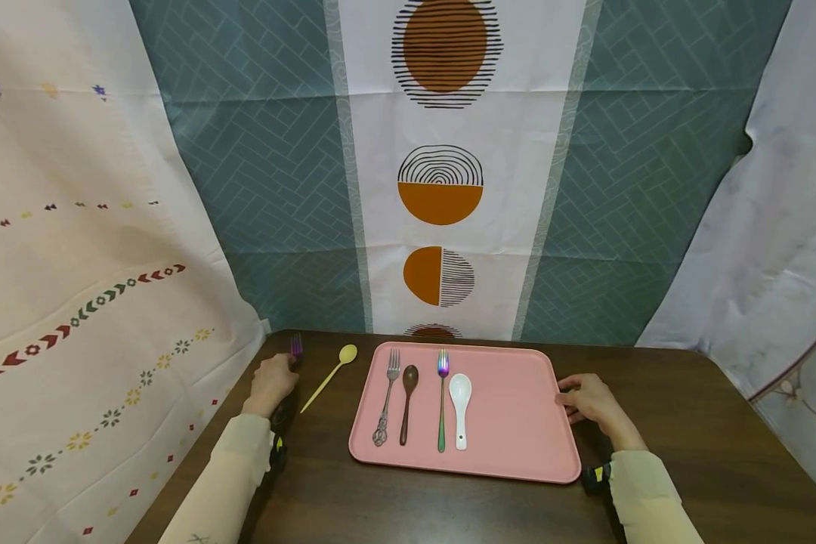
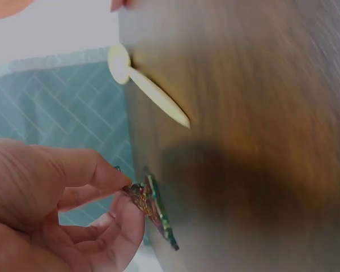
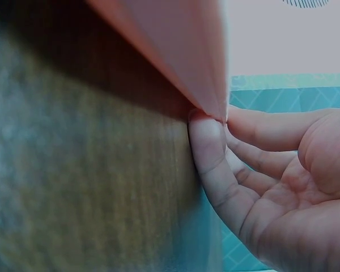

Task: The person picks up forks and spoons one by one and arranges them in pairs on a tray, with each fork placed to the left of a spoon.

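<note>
My left hand (image 1: pixel 272 387) pinches an iridescent purple-green fork (image 1: pixel 296 345) between thumb and fingertips at the table's far left. Its tines point toward the curtain in the head view. Beside it lies a yellow spoon (image 1: pixel 323 381), bowl end away from me. At the right edge of the pink tray (image 1: pixel 517 408), my right hand (image 1: pixel 595 404) grips the rim, thumb and a finger on either side of it in the right wrist view. On the tray lie an ornate silver fork (image 1: pixel 390 393), a brown spoon (image 1: pixel 407 400), a rainbow fork with green handle (image 1: pixel 442 400) and a white spoon (image 1: pixel 460 408).
The tray stands on a dark brown wooden table (image 1: pixel 326 499). A teal and white patterned curtain (image 1: pixel 442 166) hangs behind the table's back edge. Pale cloth (image 1: pixel 75 264) hangs along the left side, and more white cloth (image 1: pixel 775 264) at the right.
</note>
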`<state>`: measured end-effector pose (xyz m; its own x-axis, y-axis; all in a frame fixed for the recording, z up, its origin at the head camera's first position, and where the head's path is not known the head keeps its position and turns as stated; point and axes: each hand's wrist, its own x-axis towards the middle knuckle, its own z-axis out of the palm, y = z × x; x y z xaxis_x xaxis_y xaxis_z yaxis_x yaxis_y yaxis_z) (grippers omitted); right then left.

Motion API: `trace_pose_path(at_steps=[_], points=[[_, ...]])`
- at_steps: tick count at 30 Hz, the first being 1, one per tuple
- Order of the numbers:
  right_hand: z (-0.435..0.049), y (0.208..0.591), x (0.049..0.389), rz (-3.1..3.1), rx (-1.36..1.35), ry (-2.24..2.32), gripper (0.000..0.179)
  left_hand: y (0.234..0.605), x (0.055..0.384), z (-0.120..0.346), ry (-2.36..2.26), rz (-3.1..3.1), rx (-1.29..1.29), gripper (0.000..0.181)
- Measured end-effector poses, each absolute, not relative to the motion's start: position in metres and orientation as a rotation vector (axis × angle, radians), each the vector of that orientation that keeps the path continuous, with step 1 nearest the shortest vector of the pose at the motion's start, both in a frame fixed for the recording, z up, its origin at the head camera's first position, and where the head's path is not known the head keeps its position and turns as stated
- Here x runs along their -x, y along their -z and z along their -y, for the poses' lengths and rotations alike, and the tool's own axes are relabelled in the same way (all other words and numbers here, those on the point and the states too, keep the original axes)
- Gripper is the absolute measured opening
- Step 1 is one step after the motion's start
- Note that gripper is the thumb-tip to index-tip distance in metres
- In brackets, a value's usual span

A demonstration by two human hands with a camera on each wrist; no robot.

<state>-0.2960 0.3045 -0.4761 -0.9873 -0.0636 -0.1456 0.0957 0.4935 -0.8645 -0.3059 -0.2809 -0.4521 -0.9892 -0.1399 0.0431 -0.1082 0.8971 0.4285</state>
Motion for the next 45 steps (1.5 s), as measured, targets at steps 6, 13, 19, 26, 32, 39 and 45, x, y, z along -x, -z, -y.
trace_pose_path(at_steps=[6, 13, 19, 26, 32, 39, 45], points=[[-0.305, 0.478, 0.296, -2.578, -0.028, 1.507, 0.038, 0.445, 0.310, 0.264, 0.726, 2.993, -0.183, 0.047], [-0.305, 0.477, 0.296, -2.582, -0.036, 1.497, 0.037, 0.435, 0.312, 0.239, 0.752, 2.944, -0.102, 0.046], [-0.306, 0.475, 0.296, -2.570, -0.041, 1.502, 0.038, 0.427, 0.313, 0.221, 0.803, 2.926, -0.063, 0.046], [-0.307, 0.476, 0.296, -2.560, -0.019, 1.512, 0.040, 0.420, 0.316, 0.198, 0.826, 2.876, -0.016, 0.042], [-0.299, 0.477, 0.298, -2.556, -0.028, 1.522, 0.039, 0.416, 0.315, 0.184, 0.867, 2.877, 0.006, 0.044], [-0.294, 0.479, 0.299, -2.542, -0.018, 1.533, 0.039, 0.416, 0.313, 0.165, 0.873, 2.868, 0.009, 0.042], [-0.304, 0.478, 0.295, -2.564, -0.044, 1.528, 0.038, 0.419, 0.317, 0.132, 0.896, 2.855, 0.091, 0.040]])
